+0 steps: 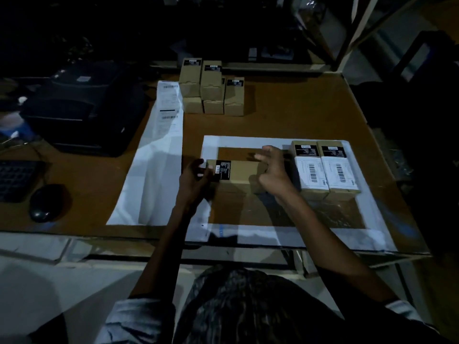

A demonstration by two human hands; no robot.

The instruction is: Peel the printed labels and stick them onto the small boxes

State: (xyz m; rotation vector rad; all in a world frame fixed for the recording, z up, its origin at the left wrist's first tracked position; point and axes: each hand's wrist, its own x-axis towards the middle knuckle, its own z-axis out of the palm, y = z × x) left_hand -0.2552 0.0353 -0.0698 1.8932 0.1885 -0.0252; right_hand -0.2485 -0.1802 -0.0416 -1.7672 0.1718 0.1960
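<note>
item: small box (237,173), long axis left-right, black label end leftward; your left hand (196,181) grips that end; right hand (272,170) fingers spread, holding nothing.

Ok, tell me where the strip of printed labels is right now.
In the head view the label strip lies flat on the table's left half, between the black printer and the stacked unlabelled boxes.

One view is given: the table (285,115) is seen from head height, looking forward and down, at arm's reach.
</note>
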